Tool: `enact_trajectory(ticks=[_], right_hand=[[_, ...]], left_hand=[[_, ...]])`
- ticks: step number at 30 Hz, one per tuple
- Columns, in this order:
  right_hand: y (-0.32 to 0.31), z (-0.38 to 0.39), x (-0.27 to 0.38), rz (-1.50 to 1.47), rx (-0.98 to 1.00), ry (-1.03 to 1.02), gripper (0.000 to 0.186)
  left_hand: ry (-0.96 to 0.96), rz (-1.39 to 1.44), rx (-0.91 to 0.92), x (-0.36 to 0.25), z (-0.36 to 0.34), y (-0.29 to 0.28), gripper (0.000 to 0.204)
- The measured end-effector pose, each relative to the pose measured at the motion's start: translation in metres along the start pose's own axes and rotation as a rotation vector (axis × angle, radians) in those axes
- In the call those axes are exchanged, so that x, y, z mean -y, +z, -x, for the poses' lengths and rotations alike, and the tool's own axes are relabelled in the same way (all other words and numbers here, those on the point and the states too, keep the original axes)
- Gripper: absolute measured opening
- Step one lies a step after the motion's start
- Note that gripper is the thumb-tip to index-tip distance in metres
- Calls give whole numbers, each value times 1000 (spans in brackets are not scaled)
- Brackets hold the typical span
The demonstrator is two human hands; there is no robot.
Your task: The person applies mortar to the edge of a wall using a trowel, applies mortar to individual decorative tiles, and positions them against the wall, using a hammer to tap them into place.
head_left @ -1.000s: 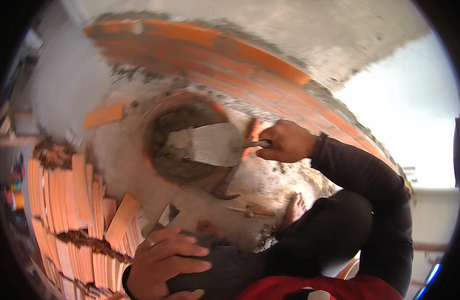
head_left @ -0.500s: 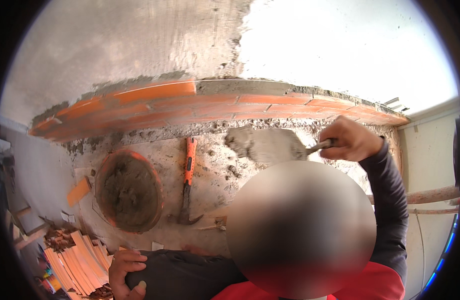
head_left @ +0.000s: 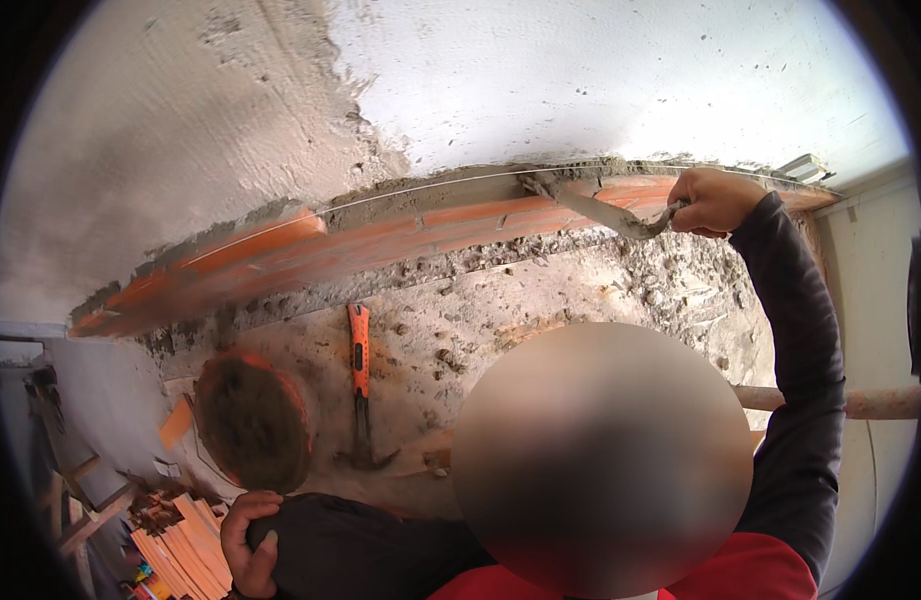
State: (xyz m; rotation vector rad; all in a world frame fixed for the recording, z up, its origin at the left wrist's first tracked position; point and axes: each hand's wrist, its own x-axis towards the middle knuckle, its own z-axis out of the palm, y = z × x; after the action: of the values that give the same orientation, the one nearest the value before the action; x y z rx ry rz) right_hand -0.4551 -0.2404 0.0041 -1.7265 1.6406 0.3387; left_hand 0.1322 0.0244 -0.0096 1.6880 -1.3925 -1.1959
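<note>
Head view: I see right grip (head_left: 719, 203) closed round trowel (head_left: 606, 213) at wall (head_left: 451, 222) top, left grip (head_left: 249, 545) spread on knee (head_left: 296, 525); top-course brick (head_left: 266, 240) laid leftward, mortar (head_left: 411, 200) beyond looks brickless yet.

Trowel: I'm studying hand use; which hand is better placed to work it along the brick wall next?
Probably the right hand: it grips the trowel at the brick wall; the left hand rests on a knee.

From the person's head, the left of two wide fisheye cameras looks down and forward over the nearby floor (head_left: 416, 345), facing the low brick wall (head_left: 451, 217) along its far edge, which bends into an arc.
</note>
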Motion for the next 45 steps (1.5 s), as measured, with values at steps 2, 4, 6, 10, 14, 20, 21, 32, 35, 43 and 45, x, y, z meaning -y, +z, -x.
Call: enact_trajectory(ticks=[2, 4, 6, 10, 14, 20, 21, 32, 35, 43, 45], right_hand=[[0, 4, -3, -84, 31, 33, 20], [3, 2, -10, -137, 50, 35, 20], [5, -5, -20, -158, 54, 14, 21], [6, -6, -30, -200, 58, 0, 21], [12, 0, -32, -270, 70, 14, 20], [48, 11, -46, -64, -176, -188, 17], [55, 14, -42, -42, -198, -186, 18], [218, 30, -27, -678, -390, -163, 23], [271, 17, -16, -961, -575, -147, 28], [304, -57, 41, -443, -1157, -32, 48], [310, -70, 46, -404, -1273, -103, 47]], left_hand=[[-27, -102, 55, -4, -8, -4, 44], [-19, -149, 59, -5, -13, -5, 41], [-14, -203, 58, -7, -17, -4, 39], [-3, -305, 45, -18, -22, 3, 35], [71, -396, 57, -45, -26, 16, 32], [259, -291, 302, -66, -34, 43, 30], [263, -284, 337, -66, -36, 48, 32], [84, -446, 370, -70, -45, 68, 36], [77, -455, 384, -70, -48, 70, 36], [21, -488, 389, -69, -46, 71, 37], [13, -500, 381, -69, -44, 69, 37]])
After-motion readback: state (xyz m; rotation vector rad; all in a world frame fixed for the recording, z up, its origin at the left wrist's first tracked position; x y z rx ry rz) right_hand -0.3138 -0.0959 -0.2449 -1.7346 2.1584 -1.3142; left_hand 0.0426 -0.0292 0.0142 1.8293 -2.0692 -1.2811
